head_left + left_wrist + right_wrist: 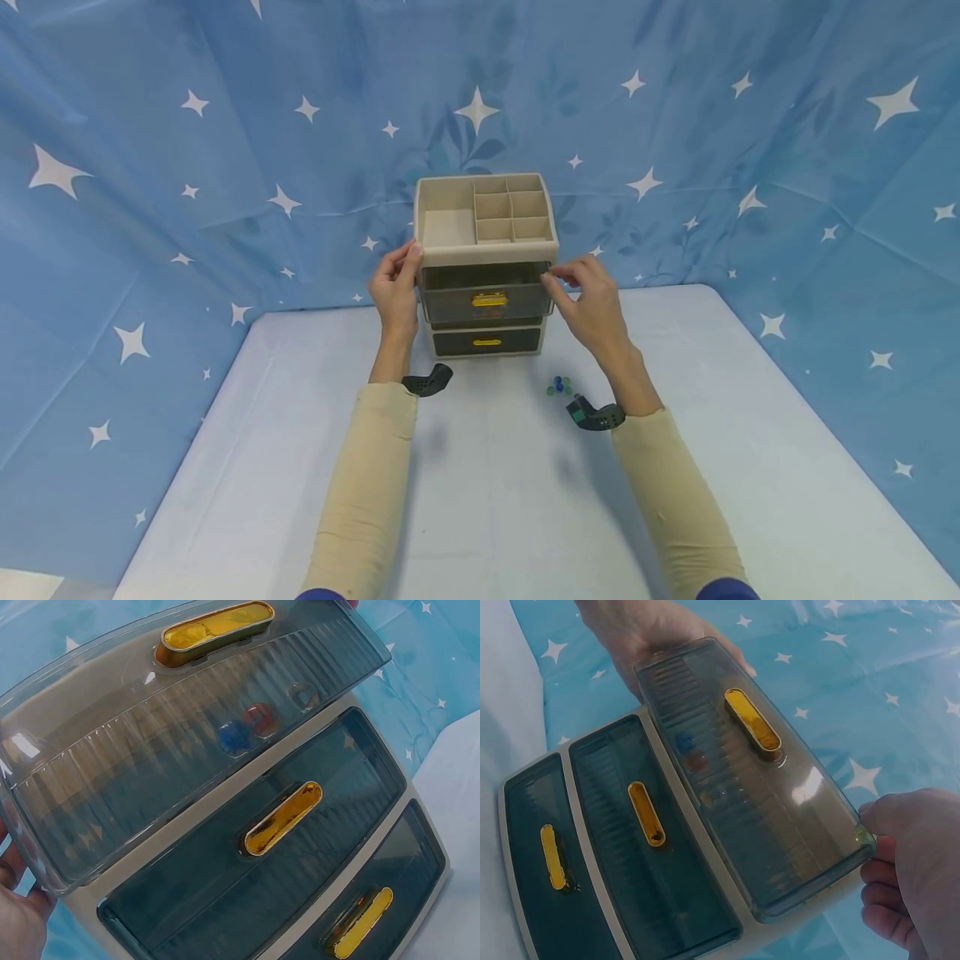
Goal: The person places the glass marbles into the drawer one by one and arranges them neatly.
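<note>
A beige drawer organizer [447, 252] with three smoky clear drawers stands on the table, its top drawer [450, 307] pulled out. Through that drawer's front, a blue marble [234, 736], a red marble [260, 718] and a clear one [303, 695] show inside. At the organizer's upper left corner, my left hand [397, 293] grips its side, thumb near the front edge. My right hand [594, 307] pinches a small green marble [864, 835] between thumb and forefinger, right at the open drawer's right corner. The other right fingers are curled below.
Several green and blue marbles [559, 386] lie on the white table [491, 483] in front of the organizer, near the right wrist. Divided compartments [512, 207] form the organizer's top. A blue curtain with white stars [315, 167] hangs close behind it.
</note>
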Available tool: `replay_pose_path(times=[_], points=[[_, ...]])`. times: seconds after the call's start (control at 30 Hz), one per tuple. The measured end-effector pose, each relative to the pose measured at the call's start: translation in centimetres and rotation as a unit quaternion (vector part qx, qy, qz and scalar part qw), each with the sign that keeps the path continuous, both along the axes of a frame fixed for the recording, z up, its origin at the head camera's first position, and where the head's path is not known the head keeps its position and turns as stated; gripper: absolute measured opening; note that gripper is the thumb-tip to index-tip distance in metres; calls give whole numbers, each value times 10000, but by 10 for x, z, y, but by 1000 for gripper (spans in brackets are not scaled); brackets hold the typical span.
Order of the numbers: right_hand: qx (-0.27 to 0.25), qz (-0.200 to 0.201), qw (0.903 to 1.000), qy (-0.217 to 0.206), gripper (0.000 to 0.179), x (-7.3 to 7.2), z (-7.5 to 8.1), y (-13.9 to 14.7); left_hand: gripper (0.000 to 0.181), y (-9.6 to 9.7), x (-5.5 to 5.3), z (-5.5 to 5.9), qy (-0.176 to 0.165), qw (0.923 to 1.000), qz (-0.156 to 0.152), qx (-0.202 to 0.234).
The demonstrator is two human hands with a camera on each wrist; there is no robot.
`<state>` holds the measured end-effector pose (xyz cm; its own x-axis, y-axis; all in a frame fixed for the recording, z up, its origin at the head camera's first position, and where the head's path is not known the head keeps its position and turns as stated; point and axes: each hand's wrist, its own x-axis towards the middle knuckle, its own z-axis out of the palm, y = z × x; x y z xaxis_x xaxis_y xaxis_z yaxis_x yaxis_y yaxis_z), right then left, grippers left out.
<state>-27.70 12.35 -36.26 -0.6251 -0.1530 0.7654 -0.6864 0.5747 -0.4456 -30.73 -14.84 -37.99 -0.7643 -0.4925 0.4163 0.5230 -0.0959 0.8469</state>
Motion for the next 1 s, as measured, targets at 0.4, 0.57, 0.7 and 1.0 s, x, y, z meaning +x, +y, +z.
replay_pose_path(times=[0.4,0.57,0.7,1.0], points=[[97,-21,9995,-302,23,0,3,1,28,0,-2,-2,-40,10000,-6,15],[111,-57,9992,-374,23,1,3,2,28,0,-2,-2,-37,10000,-26,43],[141,-124,9987,-474,23,2,3,2,31,0,-2,-1,3,9999,-80,94],[180,-119,9985,-508,24,4,3,3,30,1,0,0,28,9999,-88,76]])
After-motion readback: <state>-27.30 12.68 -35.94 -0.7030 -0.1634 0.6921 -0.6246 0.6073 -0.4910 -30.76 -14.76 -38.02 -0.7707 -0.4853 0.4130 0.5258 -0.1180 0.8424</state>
